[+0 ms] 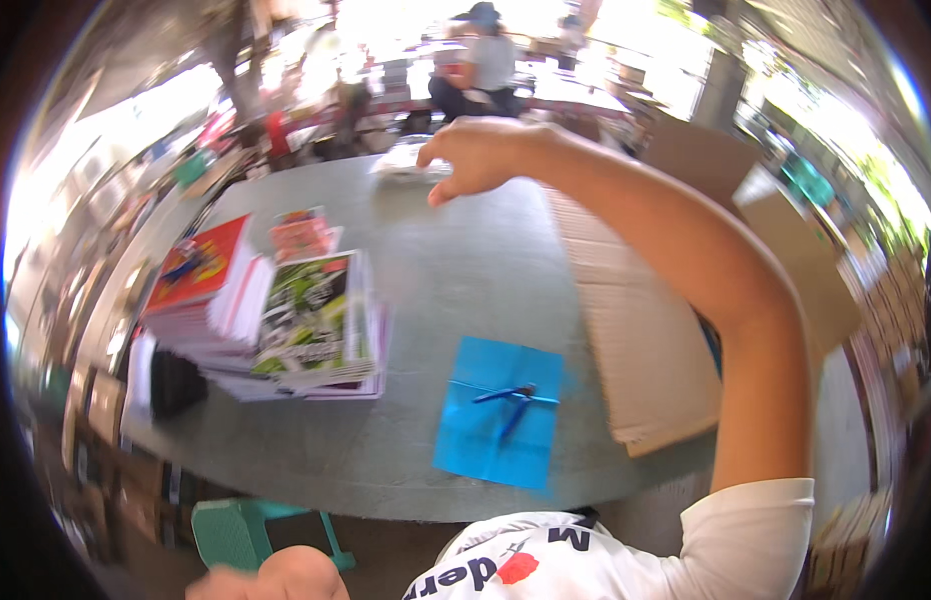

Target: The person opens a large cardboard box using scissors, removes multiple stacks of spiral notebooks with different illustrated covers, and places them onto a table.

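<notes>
My right hand (476, 158) is stretched out over the far part of the grey table (426, 300). Its thumb and fingers are apart, with nothing seen between them. Just beside the fingertips is a white, shiny packet (398, 162); whether they touch it I cannot tell. At the lower edge, my left hand (276, 577) shows only in part, blurred, so its fingers cannot be read. In front of me on the table is a blue folder (471, 440) with a blue cord across it. Two blue pens (513, 420) lie on the folder, crossing near the cord.
Stacked books with a red cover (201, 265) and a green-black cover (311, 315) stand left, near small orange packets (302, 234) and a black item (176, 382). Cardboard (636, 340) covers the table's right side. A green stool (231, 533) is below. A person (486, 65) sits beyond.
</notes>
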A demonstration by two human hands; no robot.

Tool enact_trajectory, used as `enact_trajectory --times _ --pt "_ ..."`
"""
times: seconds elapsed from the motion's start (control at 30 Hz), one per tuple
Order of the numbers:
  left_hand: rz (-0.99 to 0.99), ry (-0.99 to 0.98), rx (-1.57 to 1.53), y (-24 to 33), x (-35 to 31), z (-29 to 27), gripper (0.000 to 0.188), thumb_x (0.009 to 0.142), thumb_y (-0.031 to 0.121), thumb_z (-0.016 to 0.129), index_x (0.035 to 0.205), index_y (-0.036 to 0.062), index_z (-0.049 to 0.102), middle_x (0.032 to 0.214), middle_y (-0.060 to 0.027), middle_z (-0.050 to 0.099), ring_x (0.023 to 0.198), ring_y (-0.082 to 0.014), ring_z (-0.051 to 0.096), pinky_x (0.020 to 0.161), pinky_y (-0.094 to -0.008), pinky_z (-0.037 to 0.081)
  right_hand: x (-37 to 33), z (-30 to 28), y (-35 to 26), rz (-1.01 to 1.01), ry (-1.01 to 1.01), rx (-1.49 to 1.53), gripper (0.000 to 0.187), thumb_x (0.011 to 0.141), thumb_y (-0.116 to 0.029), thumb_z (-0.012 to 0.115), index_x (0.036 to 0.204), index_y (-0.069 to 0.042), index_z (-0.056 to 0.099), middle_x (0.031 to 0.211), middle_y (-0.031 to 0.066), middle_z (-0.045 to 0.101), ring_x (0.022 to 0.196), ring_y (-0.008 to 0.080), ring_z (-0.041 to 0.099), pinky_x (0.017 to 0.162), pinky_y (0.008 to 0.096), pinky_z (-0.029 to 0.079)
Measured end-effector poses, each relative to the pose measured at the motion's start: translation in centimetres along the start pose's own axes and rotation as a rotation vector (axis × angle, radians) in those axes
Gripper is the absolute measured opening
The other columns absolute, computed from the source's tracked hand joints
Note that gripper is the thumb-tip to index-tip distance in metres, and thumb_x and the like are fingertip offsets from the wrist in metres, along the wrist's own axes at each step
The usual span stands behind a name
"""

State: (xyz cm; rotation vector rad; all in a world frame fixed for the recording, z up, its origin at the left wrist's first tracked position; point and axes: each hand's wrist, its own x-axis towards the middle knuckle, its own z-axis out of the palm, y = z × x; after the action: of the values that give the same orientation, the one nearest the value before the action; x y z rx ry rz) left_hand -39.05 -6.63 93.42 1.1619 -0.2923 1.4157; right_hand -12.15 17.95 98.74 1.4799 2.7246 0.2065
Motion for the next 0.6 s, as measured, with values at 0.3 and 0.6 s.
enact_trajectory --times 0.3,0.6 --pt "-0.31 -0.721 -0.332 -12.5 2.9 8.8 0.01 0.079 0.011 0.058 0.083 0.0024 0.058 0.075 -0.0165 0.062 0.055 -0.0259 0.059 0.046 -0.0314 0.045 -42.8 2.7 9.8 0.878 -0.137 0.541 0.055 0.07 -0.032 0.073 0.111 0.0 0.055 0.105 0.0142 0.06 0.096 0.0216 0.058 0.082 0.0346 0.046" --pt "-1.103 -0.346 0.42 -40.9 13.8 16.6 0.033 0.087 0.026 0.057 0.095 -0.0052 0.054 0.076 -0.0099 0.057 0.069 -0.0195 0.057 0.063 -0.0302 0.049 -57.4 12.5 5.3 0.745 -0.055 0.13 0.05 0.048 -0.041 0.08 0.081 -0.008 0.063 0.077 0.0074 0.062 0.083 0.0258 0.058 0.073 0.0361 0.044"
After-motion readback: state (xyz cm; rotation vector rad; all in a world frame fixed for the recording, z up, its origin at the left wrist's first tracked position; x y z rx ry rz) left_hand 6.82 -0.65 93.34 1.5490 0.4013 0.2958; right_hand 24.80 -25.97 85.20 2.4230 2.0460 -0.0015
